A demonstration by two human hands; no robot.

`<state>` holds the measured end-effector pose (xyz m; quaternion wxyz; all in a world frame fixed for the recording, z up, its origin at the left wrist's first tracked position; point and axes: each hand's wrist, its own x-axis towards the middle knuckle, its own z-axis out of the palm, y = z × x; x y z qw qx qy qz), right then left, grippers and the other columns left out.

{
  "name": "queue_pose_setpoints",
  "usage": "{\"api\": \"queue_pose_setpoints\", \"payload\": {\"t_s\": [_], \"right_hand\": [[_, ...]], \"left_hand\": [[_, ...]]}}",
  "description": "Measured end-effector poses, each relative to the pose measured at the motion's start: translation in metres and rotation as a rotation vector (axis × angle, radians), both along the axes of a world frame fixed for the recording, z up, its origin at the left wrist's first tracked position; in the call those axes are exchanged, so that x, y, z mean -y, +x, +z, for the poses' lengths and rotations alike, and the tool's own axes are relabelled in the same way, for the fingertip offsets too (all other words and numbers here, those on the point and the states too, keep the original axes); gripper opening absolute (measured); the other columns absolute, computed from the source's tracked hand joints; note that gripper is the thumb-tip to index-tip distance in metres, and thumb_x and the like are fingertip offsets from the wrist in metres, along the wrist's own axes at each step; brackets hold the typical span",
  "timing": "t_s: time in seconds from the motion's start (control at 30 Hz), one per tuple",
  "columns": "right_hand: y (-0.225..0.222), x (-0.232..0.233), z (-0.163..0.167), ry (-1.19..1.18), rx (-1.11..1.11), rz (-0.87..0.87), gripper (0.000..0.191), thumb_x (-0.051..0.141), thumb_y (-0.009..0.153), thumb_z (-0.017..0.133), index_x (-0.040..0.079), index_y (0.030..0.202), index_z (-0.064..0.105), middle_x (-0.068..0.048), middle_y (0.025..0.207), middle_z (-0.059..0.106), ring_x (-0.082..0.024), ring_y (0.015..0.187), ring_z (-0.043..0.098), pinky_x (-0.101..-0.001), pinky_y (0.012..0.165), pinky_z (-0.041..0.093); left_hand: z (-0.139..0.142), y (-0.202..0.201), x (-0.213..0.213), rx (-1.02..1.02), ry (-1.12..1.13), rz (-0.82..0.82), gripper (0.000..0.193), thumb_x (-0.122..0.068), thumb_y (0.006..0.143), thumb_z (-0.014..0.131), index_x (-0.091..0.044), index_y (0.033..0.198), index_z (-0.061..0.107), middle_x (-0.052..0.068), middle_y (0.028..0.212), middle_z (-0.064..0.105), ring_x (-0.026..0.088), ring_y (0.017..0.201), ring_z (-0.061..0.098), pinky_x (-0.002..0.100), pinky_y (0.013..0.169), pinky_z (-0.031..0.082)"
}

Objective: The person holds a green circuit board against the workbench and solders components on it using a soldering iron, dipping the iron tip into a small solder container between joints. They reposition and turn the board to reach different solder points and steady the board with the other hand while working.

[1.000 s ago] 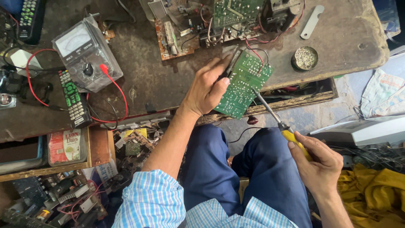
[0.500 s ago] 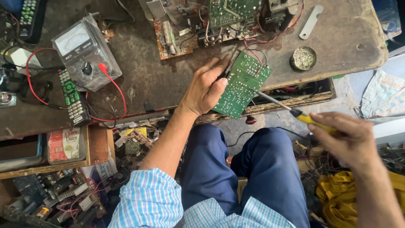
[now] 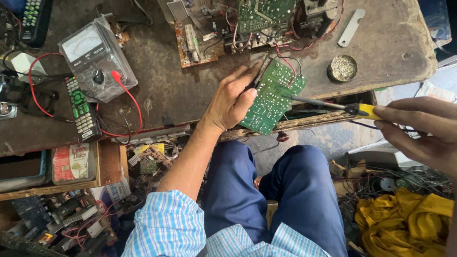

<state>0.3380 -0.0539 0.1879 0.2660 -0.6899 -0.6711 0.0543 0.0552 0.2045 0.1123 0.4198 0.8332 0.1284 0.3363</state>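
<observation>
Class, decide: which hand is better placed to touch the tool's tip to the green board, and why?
Right. The right hand grips the yellow-handled tool, its tip at the green circuit board; the left hand is holding that board.

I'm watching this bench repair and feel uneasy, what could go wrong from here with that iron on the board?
The soldering iron has its tip on the green circuit board, close to the left hand gripping the board: a slip could burn the fingers. The board is held in the air at the bench edge, so it may wobble under the tip. The red wires tethering it could snag.
</observation>
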Motion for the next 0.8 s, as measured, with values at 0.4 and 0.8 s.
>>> {"api": "queue_pose_setpoints", "payload": {"t_s": [0.4, 0.8], "right_hand": [[-0.024, 0.015, -0.009, -0.040, -0.065, -0.164, 0.027, -0.005, 0.083, 0.079, -0.002, 0.110, 0.076, -0.018, 0.104, 0.074, -0.023, 0.084, 0.075, -0.0289, 0.069, 0.063], [-0.044, 0.010, -0.013, 0.030, -0.213, -0.182, 0.028, 0.001, 0.088, 0.078, 0.004, 0.116, 0.076, -0.009, 0.107, 0.075, -0.013, 0.088, 0.073, -0.0222, 0.075, 0.059]], "left_hand": [[0.001, -0.001, 0.001, -0.008, 0.017, 0.001, 0.063, -0.029, 0.094, 0.049, 0.008, 0.145, 0.053, 0.028, 0.121, 0.062, 0.042, 0.112, 0.065, 0.043, 0.103, 0.053], [-0.001, -0.001, -0.003, -0.018, 0.000, -0.027, 0.065, -0.031, 0.095, 0.046, 0.012, 0.144, 0.052, 0.028, 0.119, 0.062, 0.040, 0.111, 0.063, 0.043, 0.102, 0.051]]}}
